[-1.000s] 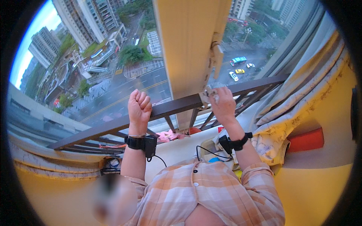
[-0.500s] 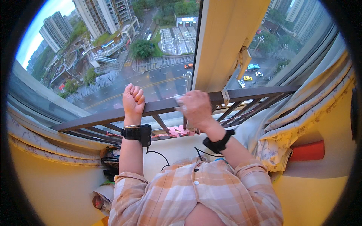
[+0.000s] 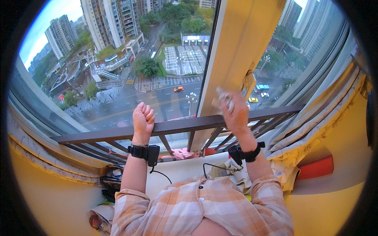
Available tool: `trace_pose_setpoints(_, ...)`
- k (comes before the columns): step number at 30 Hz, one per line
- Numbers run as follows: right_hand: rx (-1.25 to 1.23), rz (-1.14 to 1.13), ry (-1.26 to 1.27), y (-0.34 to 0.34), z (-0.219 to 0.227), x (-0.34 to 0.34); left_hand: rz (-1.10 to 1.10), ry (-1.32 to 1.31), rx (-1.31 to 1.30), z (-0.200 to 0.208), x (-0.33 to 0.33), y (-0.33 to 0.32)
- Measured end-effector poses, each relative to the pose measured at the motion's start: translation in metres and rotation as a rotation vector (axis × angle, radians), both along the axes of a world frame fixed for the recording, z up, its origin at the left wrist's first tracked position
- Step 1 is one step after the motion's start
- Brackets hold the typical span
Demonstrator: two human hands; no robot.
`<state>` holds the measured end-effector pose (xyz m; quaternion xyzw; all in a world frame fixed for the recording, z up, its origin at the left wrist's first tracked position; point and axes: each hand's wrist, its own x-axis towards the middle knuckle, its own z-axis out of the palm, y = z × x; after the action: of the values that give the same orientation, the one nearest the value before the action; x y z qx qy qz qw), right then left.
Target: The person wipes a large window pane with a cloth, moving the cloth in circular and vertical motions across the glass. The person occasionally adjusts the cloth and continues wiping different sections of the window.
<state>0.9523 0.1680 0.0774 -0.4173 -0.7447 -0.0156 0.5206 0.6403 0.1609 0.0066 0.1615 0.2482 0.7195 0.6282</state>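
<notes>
My left hand [image 3: 143,119] is closed in a fist just above the dark railing [image 3: 181,125], its wrist in front of the top bar; nothing shows in its fingers. To the right, my raised right hand [image 3: 237,114] is blurred by motion. It is closed around a crumpled whitish cloth [image 3: 225,96], whose exact kind is hard to make out. That hand is above the railing, in front of the pale window frame [image 3: 232,43]. Both wrists carry black straps with small boxes.
Window glass [image 3: 157,94] stands beyond the railing, with a street and tall buildings far below. Curtains [image 3: 311,126] hang at both sides. A pink thing [image 3: 181,153] lies behind the rail's foot. Black cables [image 3: 208,169] trail near my body, and a red object [image 3: 316,168] is at right.
My right hand has moved right and away from the top bar, up before the window frame, still with the whitish cloth. My left hand stays a fist near the rail; the view has shifted slightly.
</notes>
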Motion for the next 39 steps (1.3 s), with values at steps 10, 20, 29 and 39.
trace_pose_setpoints(10,0.377,-0.312,-0.209,0.042,0.013,-0.032,0.021,-0.027,-0.014,-0.002,0.001,0.000)
trace_pose_setpoints(20,0.388,-0.303,-0.192,0.047,0.064,-0.035,0.006,-0.004,-0.006,-0.003,0.000,0.000)
trace_pose_setpoints(29,0.297,-0.177,-0.330,0.032,-0.011,-0.039,0.006,-0.010,0.014,-0.007,-0.002,0.001)
trace_pose_setpoints(39,0.370,-0.430,-0.070,0.056,0.058,0.027,0.005,-0.016,0.004,0.000,0.001,-0.001)
